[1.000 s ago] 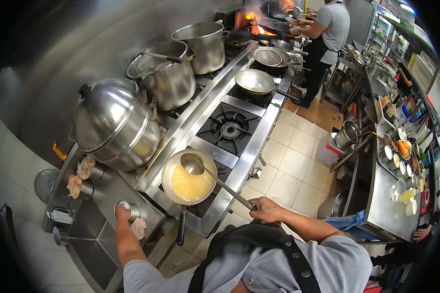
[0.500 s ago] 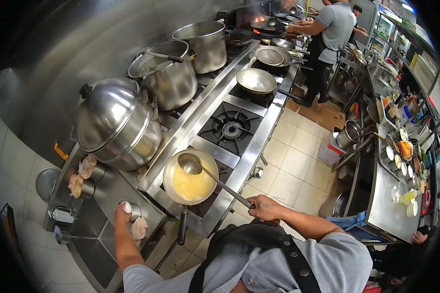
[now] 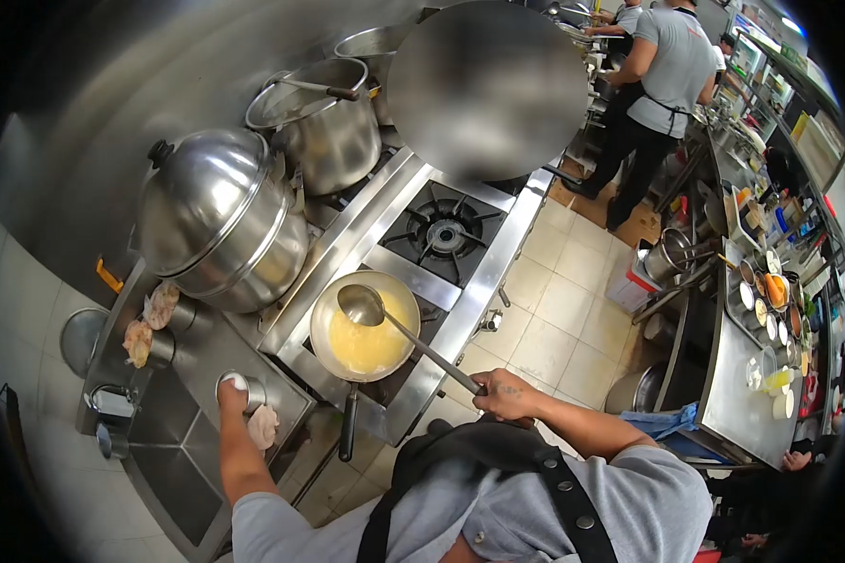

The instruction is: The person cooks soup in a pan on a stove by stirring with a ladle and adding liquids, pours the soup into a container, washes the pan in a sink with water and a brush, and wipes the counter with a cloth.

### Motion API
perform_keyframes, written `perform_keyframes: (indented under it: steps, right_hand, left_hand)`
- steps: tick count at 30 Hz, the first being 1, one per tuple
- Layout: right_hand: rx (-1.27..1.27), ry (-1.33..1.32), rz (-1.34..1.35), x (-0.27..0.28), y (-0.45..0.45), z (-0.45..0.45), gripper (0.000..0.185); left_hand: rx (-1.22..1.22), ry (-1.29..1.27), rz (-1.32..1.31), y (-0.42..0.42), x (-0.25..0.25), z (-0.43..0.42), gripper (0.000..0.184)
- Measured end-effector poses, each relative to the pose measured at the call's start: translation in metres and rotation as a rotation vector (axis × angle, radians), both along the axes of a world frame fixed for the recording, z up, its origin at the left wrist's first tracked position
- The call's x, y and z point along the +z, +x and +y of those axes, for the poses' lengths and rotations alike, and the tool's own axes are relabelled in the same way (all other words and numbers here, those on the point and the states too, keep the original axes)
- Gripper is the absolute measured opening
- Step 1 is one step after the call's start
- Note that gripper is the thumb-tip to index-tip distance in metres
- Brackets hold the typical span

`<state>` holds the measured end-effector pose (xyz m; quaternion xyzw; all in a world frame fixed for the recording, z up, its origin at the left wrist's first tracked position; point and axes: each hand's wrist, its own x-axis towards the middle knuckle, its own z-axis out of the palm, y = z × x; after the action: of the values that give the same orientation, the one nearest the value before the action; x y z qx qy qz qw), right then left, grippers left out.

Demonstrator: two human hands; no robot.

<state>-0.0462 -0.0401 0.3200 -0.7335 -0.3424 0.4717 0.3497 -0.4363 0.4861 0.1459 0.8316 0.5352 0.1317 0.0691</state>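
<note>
While my right hand (image 3: 505, 394) clenches one ladle (image 3: 422, 347) over one pan (image 3: 322, 324) of opaque yellow liquid (image 3: 361, 349), my left hand (image 3: 231, 396) is at one metal cup (image 3: 254, 394); its grip I cannot tell.

a blurred oval (image 3: 486, 89) now covers part of the stove (image 3: 408, 272), and the nearer co-worker (image 3: 671, 80) has turned away.

Ladle (image 3: 361, 306): metal, long-handled; held in the right hand (image 3: 505, 396), slanting, its round bowl within the pan's outline.
Pan (image 3: 322, 349): round, light inside, dark-handled; on the stove (image 3: 406, 272), handle toward the person.
Pan contents (image 3: 366, 345): yellow, covering much of the bottom.
Metal container (image 3: 255, 394): small, at the left hand (image 3: 232, 394); contents unclear.
</note>
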Motion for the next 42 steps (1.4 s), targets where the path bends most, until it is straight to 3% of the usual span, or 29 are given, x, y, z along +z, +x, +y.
perform_keyframes:
  steps: [2, 4, 5, 7, 8, 10, 11, 12, 13, 16, 17, 20, 24, 32, 35, 42]
  right_hand:
    - [-0.004, -0.002, -0.016, -0.002, 0.000, -0.002, 0.019]
    - [-0.045, -0.011, 0.050, -0.004, 0.001, -0.004, 0.027]
    - [-0.086, 0.006, 0.085, -0.015, 0.001, -0.006, 0.030]
    - [-0.076, 0.004, 0.133, -0.024, 0.007, -0.005, 0.032]
    - [-0.053, -0.014, 0.141, -0.016, 0.006, -0.002, 0.030]
    - [-0.077, 0.023, 0.138, -0.020, 0.000, -0.001, 0.029]
    - [-0.083, 0.006, 0.138, -0.020, -0.004, 0.001, 0.030]
    - [-0.111, -0.002, 0.131, -0.019, -0.005, 0.002, 0.031]
    - [-0.121, 0.015, 0.168, -0.017, -0.008, 0.002, 0.033]
    - [-0.109, 0.006, 0.153, -0.015, -0.007, 0.003, 0.034]
    - [-0.103, -0.012, 0.143, -0.015, -0.006, 0.003, 0.035]
    - [-0.096, -0.001, 0.165, -0.023, -0.004, 0.002, 0.035]
    - [-0.109, -0.029, 0.153, -0.023, -0.009, 0.008, 0.029]
    - [-0.112, -0.045, 0.157, -0.022, -0.021, 0.021, 0.029]
    - [-0.094, -0.022, 0.170, -0.022, -0.022, 0.021, 0.029]
    - [-0.148, -0.006, 0.171, -0.022, -0.024, 0.008, 0.030]
  left_hand:
    - [0.074, 0.004, 0.016, -0.001, -0.004, 0.006, 0.027]
    - [-0.028, 0.032, 0.062, 0.015, 0.028, -0.016, 0.028]
    - [-0.137, 0.131, 0.213, -0.021, -0.033, 0.032, 0.028]
    - [-0.082, 0.105, -0.123, -0.030, -0.044, 0.035, 0.025]
    - [-0.119, 0.107, 0.080, -0.014, 0.005, 0.009, 0.023]
    - [-0.078, 0.113, 0.146, -0.001, 0.042, -0.011, 0.019]
    - [-0.046, -0.016, 0.137, -0.002, 0.039, -0.004, 0.020]
    - [-0.003, -0.213, -0.064, -0.001, 0.051, -0.011, 0.029]
    - [0.017, -0.367, -0.042, 0.005, 0.068, -0.020, 0.048]
    - [-0.191, -0.228, 0.065, 0.000, 0.056, -0.022, 0.062]
    - [-0.123, -0.383, 0.113, 0.007, 0.070, -0.028, 0.068]
    - [-0.124, -0.210, 0.185, 0.003, 0.039, -0.016, 0.067]
    - [-0.002, -0.308, 0.215, 0.020, 0.069, -0.033, 0.070]
    - [0.014, -0.311, 0.252, 0.019, 0.052, -0.020, 0.066]
    - [0.072, -0.344, 0.278, 0.028, 0.067, -0.029, 0.061]
    - [0.184, -0.379, 0.134, 0.025, 0.038, -0.018, 0.054]
